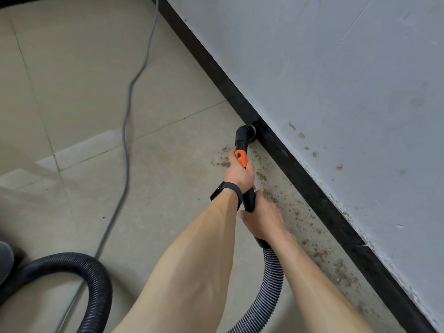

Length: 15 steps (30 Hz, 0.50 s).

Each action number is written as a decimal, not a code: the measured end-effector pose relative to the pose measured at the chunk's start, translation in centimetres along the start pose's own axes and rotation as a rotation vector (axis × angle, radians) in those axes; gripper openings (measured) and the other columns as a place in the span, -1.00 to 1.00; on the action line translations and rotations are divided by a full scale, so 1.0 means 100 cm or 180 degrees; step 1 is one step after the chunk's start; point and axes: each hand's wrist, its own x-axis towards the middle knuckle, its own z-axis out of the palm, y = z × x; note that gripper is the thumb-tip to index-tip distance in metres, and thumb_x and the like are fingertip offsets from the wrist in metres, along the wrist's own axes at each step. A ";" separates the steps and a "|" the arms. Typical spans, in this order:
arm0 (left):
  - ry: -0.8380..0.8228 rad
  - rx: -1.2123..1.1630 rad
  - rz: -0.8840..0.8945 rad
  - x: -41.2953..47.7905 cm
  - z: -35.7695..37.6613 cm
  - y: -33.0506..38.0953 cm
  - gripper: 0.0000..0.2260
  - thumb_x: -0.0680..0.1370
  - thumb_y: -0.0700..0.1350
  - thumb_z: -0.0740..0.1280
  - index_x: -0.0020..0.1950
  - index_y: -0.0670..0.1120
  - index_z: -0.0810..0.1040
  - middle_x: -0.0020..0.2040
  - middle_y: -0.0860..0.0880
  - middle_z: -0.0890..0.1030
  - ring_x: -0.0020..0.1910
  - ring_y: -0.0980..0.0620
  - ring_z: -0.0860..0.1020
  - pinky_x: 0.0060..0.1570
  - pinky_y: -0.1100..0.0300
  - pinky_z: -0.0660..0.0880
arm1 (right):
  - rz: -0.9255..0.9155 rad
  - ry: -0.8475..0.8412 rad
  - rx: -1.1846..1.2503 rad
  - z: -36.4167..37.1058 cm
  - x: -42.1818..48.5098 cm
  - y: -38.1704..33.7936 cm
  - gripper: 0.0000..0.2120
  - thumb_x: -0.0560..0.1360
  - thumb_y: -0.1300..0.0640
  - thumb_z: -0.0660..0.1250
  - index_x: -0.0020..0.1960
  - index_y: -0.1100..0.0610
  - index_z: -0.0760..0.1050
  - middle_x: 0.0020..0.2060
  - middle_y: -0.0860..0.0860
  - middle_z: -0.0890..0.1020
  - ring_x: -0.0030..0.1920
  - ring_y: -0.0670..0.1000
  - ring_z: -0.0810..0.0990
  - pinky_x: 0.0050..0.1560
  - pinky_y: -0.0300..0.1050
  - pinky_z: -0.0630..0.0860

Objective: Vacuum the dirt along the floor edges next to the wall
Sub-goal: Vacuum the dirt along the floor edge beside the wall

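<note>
A black vacuum nozzle with a round brush head touches the black baseboard where the beige tiled floor meets the grey wall. My left hand, with a black band on the wrist, grips the orange-and-black handle just behind the nozzle. My right hand holds the black tube lower down, where the ribbed hose joins it. Brown dirt crumbs lie scattered along the floor edge from the nozzle back towards me.
The ribbed black hose loops across the floor at the lower left. A grey power cord runs from the top of the frame down to the lower left. The grey wall shows brown stains.
</note>
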 end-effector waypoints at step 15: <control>0.0303 -0.0299 -0.0642 -0.049 -0.132 -0.064 -0.56 0.61 -0.16 0.19 0.44 0.01 0.11 -0.11 -0.11 0.46 -0.37 -0.13 0.60 -0.27 -0.01 0.66 | -0.0654 -0.0512 -0.0457 0.072 -0.053 -0.071 -0.64 0.54 0.06 0.28 0.30 0.08 0.33 0.04 0.18 0.59 0.08 0.27 0.60 -0.11 -0.01 0.41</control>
